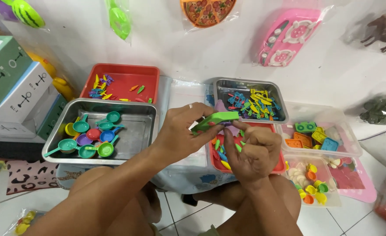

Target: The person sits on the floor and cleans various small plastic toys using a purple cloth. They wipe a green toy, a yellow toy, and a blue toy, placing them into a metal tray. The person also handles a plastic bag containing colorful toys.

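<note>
Left hand (182,131) pinches a flat green plastic piece (214,119) between thumb and fingers and holds it up in the air, above the front left corner of a red tray (281,167). The piece is bright green, long and thin, with rounded ends, and it is tilted a little, its right end higher. Right hand (254,153) is curled with the fingers pressed together, just beside the lower edge of the green piece; whether it holds a small part cannot be told. Under the right hand the red tray carries small coloured parts. Behind it a steel tray (245,84) with mixed small tools stands close, edge to edge. At the left a bigger steel tray (136,135) has toy pans (94,137) gathered in its left half, and its right half is bare metal. Clear boxes (348,146) stand tight against the red tray's right edge.
</note>
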